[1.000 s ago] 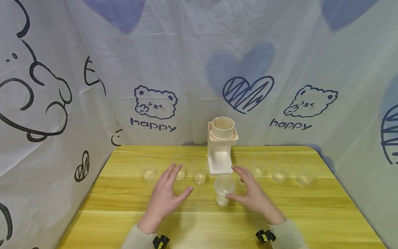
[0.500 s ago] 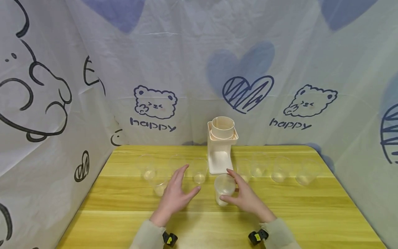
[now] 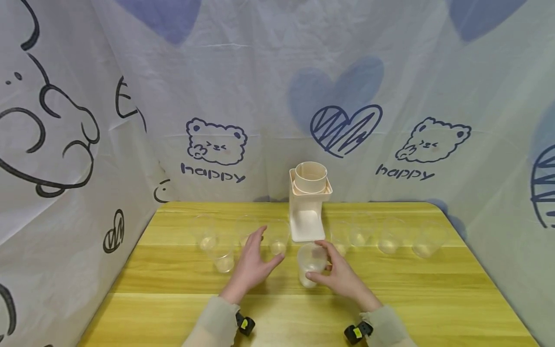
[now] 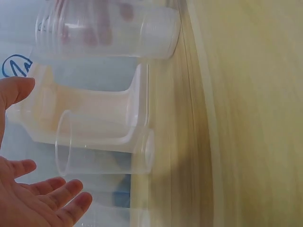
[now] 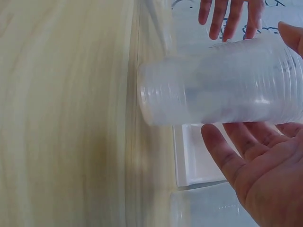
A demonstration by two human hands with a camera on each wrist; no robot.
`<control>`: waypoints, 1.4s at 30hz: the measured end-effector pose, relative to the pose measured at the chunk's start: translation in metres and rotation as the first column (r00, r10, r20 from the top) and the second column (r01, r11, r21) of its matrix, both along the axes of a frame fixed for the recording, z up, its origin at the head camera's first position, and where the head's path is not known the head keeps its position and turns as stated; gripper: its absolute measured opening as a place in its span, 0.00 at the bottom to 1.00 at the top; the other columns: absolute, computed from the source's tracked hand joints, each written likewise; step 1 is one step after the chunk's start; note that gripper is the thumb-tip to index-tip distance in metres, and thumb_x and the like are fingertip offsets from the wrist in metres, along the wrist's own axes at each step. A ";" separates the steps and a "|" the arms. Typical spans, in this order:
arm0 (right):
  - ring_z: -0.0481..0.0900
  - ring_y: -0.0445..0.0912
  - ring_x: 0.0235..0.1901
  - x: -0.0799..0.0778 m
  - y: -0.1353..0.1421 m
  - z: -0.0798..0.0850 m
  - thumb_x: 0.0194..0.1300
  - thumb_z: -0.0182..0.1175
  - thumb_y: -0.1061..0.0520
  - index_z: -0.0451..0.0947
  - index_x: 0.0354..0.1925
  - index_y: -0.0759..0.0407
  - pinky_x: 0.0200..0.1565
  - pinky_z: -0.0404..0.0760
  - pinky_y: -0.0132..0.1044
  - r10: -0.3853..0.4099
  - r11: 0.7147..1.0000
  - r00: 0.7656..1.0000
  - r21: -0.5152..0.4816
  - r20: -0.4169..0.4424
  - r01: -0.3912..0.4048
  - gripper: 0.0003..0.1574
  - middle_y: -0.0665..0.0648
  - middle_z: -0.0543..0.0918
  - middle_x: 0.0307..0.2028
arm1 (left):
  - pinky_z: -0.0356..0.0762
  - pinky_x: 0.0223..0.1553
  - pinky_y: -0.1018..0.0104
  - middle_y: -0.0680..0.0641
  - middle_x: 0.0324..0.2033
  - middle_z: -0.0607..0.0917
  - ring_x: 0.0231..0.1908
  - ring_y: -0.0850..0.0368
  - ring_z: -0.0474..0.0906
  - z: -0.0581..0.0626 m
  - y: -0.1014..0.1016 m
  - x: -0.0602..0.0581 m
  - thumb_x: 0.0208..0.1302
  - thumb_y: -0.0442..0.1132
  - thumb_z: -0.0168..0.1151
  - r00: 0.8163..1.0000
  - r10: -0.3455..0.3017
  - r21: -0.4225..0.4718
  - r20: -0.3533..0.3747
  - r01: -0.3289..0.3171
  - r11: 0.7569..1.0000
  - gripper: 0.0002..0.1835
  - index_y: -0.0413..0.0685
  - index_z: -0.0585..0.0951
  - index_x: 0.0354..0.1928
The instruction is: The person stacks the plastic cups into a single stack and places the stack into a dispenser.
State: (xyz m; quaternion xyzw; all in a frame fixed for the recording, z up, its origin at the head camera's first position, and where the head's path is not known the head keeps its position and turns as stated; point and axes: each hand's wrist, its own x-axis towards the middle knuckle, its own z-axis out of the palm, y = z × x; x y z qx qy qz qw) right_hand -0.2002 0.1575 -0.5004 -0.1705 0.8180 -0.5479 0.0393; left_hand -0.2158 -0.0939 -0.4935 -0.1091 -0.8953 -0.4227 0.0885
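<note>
A stack of clear plastic cups (image 3: 306, 270) stands upright near the middle of the table. My right hand (image 3: 344, 280) holds it from the right side, thumb in front and fingers round the far side; the right wrist view shows the nested rims of the stack (image 5: 213, 87) between thumb and fingers. My left hand (image 3: 251, 265) is held above the table left of the stack, fingers spread and holding nothing. A single clear cup (image 4: 106, 153) stands beyond the left hand, apart from it. Behind the stack is a cream-coloured stand (image 3: 307, 214) with a round holder on top.
Single clear cups stand on both sides of the stand, among them one at the front left (image 3: 223, 260) and one at the far right (image 3: 425, 246). A printed cloth (image 3: 277, 96) hangs behind the wooden table (image 3: 433, 299).
My left hand has moved right, toward the stack, uncovering a cup on its left. My right hand has closed in round the stack, which has shifted very slightly left.
</note>
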 end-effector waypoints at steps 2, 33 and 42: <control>0.75 0.57 0.54 0.001 0.000 0.000 0.57 0.74 0.54 0.56 0.70 0.61 0.51 0.81 0.45 0.002 1.000 1.000 -0.011 0.002 -0.002 0.52 0.64 0.71 0.60 | 0.70 0.60 0.43 0.40 0.69 0.65 0.62 0.42 0.68 0.000 0.002 -0.003 0.58 0.54 0.71 1.000 0.000 0.003 0.013 -0.001 1.000 0.48 0.46 0.57 0.75; 0.76 0.59 0.55 0.000 0.004 -0.007 0.57 0.73 0.59 0.62 0.66 0.65 0.54 0.77 0.41 0.077 0.991 0.997 -0.111 0.018 -0.074 0.44 0.68 0.72 0.60 | 0.69 0.60 0.42 0.31 0.65 0.67 0.61 0.36 0.69 -0.010 0.021 -0.037 0.63 0.48 0.68 0.988 -0.014 0.157 0.156 -0.011 0.988 0.47 0.36 0.53 0.74; 0.74 0.60 0.57 0.001 0.004 -0.006 0.57 0.72 0.60 0.62 0.66 0.64 0.54 0.77 0.45 0.078 0.990 0.996 -0.123 0.034 -0.074 0.44 0.68 0.72 0.60 | 0.72 0.58 0.43 0.34 0.63 0.70 0.59 0.38 0.70 -0.011 0.026 -0.040 0.63 0.46 0.69 0.988 -0.003 0.151 0.155 -0.020 0.988 0.44 0.38 0.56 0.73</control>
